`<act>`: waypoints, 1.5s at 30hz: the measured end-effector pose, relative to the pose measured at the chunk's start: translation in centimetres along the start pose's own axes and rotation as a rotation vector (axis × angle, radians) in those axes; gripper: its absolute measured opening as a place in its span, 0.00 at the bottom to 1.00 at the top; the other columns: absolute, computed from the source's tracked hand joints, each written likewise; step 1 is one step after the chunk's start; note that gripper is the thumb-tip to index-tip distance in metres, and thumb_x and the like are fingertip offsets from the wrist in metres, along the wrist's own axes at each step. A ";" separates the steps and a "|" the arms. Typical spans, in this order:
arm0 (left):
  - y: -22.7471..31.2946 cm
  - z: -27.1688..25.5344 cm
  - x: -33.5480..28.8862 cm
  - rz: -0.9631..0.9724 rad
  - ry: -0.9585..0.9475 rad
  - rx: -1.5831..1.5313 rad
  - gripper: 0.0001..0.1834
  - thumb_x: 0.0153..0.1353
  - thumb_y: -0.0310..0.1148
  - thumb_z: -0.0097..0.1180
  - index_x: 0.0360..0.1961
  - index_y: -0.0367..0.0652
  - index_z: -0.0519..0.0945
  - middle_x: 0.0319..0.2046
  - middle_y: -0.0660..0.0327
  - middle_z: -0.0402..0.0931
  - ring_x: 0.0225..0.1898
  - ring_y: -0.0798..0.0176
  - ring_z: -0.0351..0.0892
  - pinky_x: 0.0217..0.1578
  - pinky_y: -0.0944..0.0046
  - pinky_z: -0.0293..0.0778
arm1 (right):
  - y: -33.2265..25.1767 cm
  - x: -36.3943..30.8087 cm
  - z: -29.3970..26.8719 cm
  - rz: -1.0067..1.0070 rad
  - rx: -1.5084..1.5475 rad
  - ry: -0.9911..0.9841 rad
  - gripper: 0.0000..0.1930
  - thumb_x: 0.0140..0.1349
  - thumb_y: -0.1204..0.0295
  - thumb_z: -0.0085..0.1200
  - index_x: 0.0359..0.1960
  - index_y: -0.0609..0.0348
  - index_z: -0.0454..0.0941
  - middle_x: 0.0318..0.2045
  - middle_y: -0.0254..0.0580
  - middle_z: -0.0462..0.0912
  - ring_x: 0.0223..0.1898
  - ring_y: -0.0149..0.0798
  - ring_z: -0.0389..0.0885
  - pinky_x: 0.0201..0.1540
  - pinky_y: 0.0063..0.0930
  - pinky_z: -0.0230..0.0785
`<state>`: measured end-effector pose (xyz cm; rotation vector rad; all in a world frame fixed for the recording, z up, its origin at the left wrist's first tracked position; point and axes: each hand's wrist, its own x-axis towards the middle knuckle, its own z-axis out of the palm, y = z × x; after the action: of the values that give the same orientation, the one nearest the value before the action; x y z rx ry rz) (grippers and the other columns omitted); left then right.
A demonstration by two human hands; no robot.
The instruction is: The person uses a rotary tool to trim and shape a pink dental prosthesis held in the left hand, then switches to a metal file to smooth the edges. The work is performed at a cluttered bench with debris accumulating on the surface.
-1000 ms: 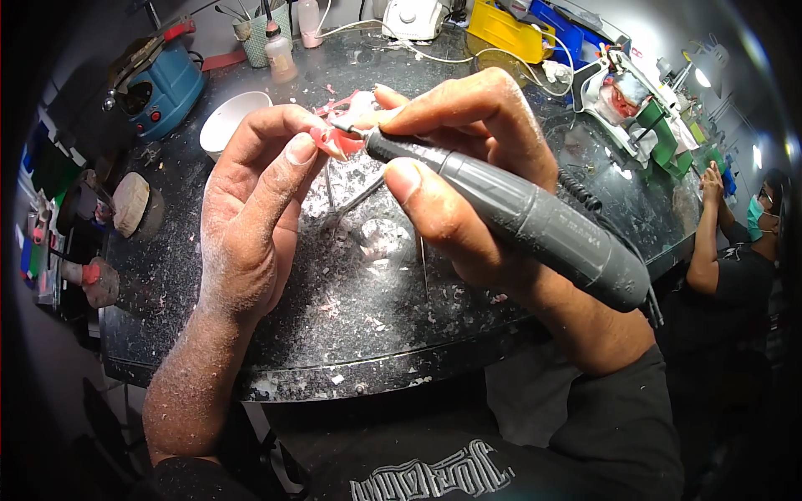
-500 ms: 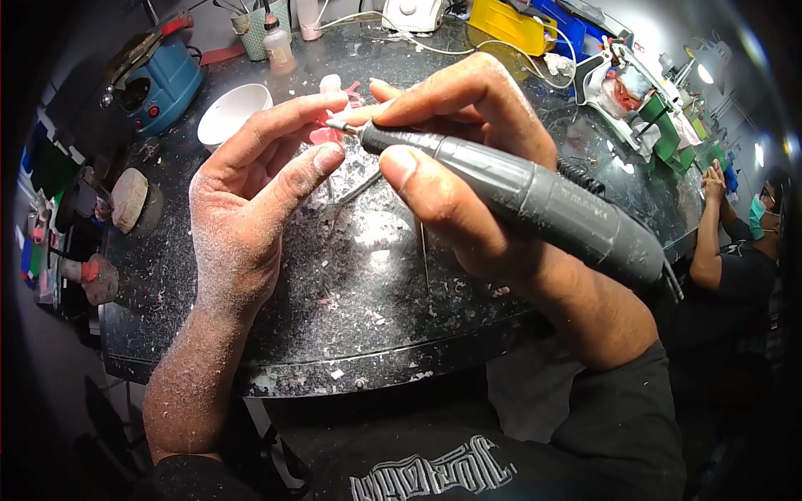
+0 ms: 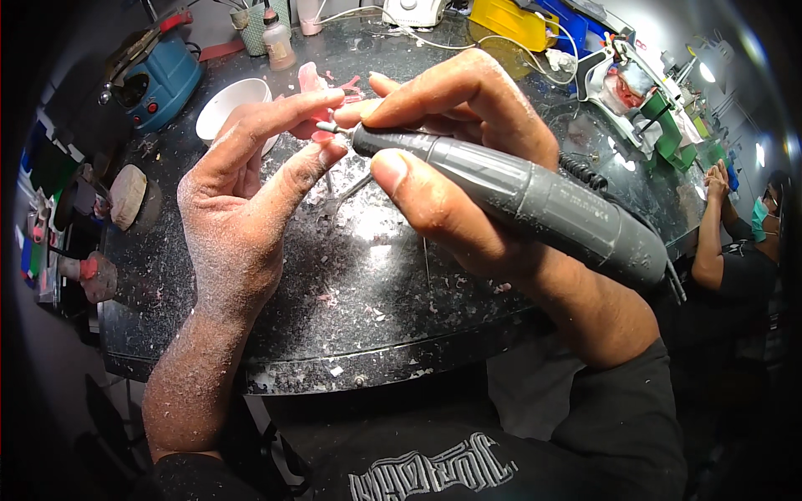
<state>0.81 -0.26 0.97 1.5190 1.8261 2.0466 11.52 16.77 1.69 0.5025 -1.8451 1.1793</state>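
Observation:
My left hand [image 3: 230, 213], dusted with pale powder, pinches a small pink acrylic piece [image 3: 322, 140] between thumb and fingers. Part of the pink sticks up beyond the index finger, and the fingers hide much of its shape. My right hand [image 3: 434, 200] is wrapped round a black rotary handpiece [image 3: 543, 200], tilted with its tip toward the left hand. Its small grey bur [image 3: 330, 127] lies at the pink piece between my left fingertips; whether it touches, I cannot tell. A thin metal tool [image 3: 355, 188] lies on the table behind the hands.
The dark table [image 3: 292, 334] is strewn with pale dust and shavings. Behind stand a white bowl [image 3: 219, 113], a blue machine [image 3: 163, 88], a dropper bottle [image 3: 278, 46] and a yellow bin [image 3: 510, 23]. An articulator-like frame [image 3: 622, 88] stands at right, near another person [image 3: 727, 250].
The pink piece has turned in my left fingers, its upper part now standing further left. Both hands and the handpiece tip have shifted slightly left.

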 end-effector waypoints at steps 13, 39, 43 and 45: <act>0.7 0.5 -0.4 -0.051 0.098 0.052 0.17 0.59 0.19 0.66 0.51 0.36 0.83 0.45 0.57 0.84 0.50 0.66 0.81 0.59 0.62 0.74 | 0.4 0.2 0.2 -0.165 -0.098 -0.056 0.14 0.51 0.77 0.66 0.39 0.62 0.78 0.32 0.43 0.80 0.34 0.35 0.84 0.40 0.27 0.77; 0.3 0.9 -0.6 -0.092 0.093 -0.216 0.17 0.62 0.17 0.63 0.53 0.35 0.80 0.50 0.55 0.82 0.54 0.63 0.81 0.59 0.63 0.76 | 0.6 0.1 0.1 -0.234 -0.148 -0.047 0.17 0.47 0.79 0.68 0.41 0.61 0.79 0.35 0.45 0.82 0.38 0.42 0.87 0.47 0.33 0.80; 0.2 0.7 -0.8 -0.099 0.095 -0.235 0.18 0.63 0.18 0.63 0.54 0.36 0.79 0.51 0.56 0.82 0.57 0.63 0.80 0.60 0.62 0.75 | 0.7 0.1 0.3 -0.231 -0.177 -0.045 0.18 0.46 0.78 0.70 0.41 0.61 0.80 0.37 0.45 0.83 0.41 0.44 0.88 0.55 0.38 0.77; 0.0 0.7 -0.8 -0.094 0.091 -0.241 0.18 0.63 0.18 0.63 0.54 0.36 0.79 0.51 0.56 0.82 0.58 0.63 0.79 0.61 0.62 0.75 | 0.4 0.1 0.2 -0.243 -0.207 -0.055 0.18 0.46 0.78 0.70 0.41 0.61 0.80 0.37 0.45 0.83 0.42 0.45 0.88 0.58 0.40 0.76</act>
<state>1.70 -0.21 0.38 1.2746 1.5732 2.2280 11.09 16.83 1.52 0.6259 -1.8670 0.8103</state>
